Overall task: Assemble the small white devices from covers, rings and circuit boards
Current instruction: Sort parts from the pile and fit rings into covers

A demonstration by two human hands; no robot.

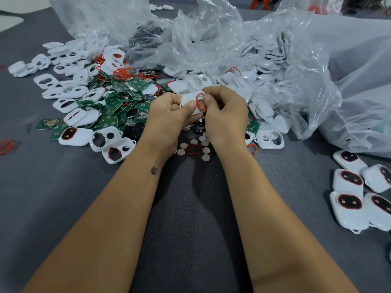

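My left hand (169, 115) grips a small white cover (189, 100) at the middle of the view, thumb on its face. My right hand (225, 112) pinches a red ring (200, 102) against that cover's opening. Beneath my hands lie several small round discs (203, 142) and another red ring (193, 149) on the grey table. To the left spreads a heap of green circuit boards (118, 102), white covers (69, 92) and loose red rings (121, 74).
Several finished white devices with red-rimmed dark windows (349, 199) lie at the right. Crumpled clear plastic bags (317, 70) holding more white parts fill the back and right. A stray red ring (6, 146) lies at the far left. The grey table surface (190, 208) stretches toward me.
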